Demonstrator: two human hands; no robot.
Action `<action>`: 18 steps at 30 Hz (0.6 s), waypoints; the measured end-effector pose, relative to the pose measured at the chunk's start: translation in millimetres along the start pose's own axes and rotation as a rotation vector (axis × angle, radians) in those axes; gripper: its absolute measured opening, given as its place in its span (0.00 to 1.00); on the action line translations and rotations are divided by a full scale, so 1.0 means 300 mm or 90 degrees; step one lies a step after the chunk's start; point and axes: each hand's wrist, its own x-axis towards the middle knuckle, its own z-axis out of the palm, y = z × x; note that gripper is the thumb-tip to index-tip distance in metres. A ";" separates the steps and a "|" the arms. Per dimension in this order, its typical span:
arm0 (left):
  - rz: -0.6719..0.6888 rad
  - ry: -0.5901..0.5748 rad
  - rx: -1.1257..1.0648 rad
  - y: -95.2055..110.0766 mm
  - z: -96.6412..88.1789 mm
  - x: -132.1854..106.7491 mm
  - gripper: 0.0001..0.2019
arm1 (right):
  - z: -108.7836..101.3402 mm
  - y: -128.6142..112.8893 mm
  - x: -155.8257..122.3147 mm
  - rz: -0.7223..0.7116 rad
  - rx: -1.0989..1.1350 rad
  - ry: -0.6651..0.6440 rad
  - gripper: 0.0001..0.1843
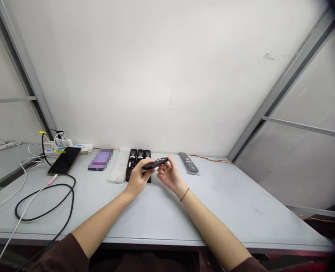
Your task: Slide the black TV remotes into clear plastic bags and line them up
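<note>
My left hand [139, 178] grips a black remote control [155, 163] near one end, holding it in the air above the table. My right hand [169, 174] pinches the remote's far end between thumb and fingertips. Just behind and below the hands, several black remote controls [137, 160] stand side by side, partly hidden by my left hand. A grey remote control [188, 163] lies to the right of my right hand. A white strip [119, 165] lies left of the black row.
A black smartphone [64, 160] and a blurred purple-screened device [100, 159] lie on the grey table [213, 204] at left. Behind them sits a white power strip [71, 147] with plugs. Black and white cables [44, 203] loop across the left side. An orange wire [211, 159] runs along the white back wall [156, 75].
</note>
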 end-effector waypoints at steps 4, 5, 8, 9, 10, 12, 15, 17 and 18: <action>-0.034 0.008 -0.025 -0.030 0.001 0.003 0.19 | -0.011 -0.004 0.003 -0.020 0.027 0.002 0.12; -0.057 0.025 -0.045 -0.042 0.000 0.006 0.20 | -0.013 -0.003 0.003 -0.024 0.026 0.003 0.10; -0.111 0.072 -0.090 -0.076 -0.005 0.019 0.17 | -0.012 0.004 -0.001 -0.022 -0.003 0.002 0.05; -0.119 0.084 -0.095 -0.085 -0.009 0.024 0.16 | -0.009 0.008 -0.004 -0.020 -0.022 0.001 0.05; -0.124 0.092 -0.096 -0.091 -0.012 0.028 0.15 | -0.004 0.011 -0.008 -0.018 -0.044 0.000 0.06; -0.131 0.101 -0.097 -0.095 -0.019 0.035 0.14 | 0.006 0.018 -0.017 -0.015 -0.098 -0.009 0.09; -0.135 0.103 -0.113 -0.089 -0.023 0.043 0.15 | 0.017 0.027 -0.029 -0.024 -0.190 -0.047 0.14; -0.147 0.109 -0.128 -0.086 -0.022 0.048 0.15 | 0.020 0.034 -0.034 -0.029 -0.251 -0.080 0.17; -0.155 0.111 -0.135 -0.087 -0.022 0.049 0.15 | 0.021 0.038 -0.036 -0.028 -0.276 -0.097 0.18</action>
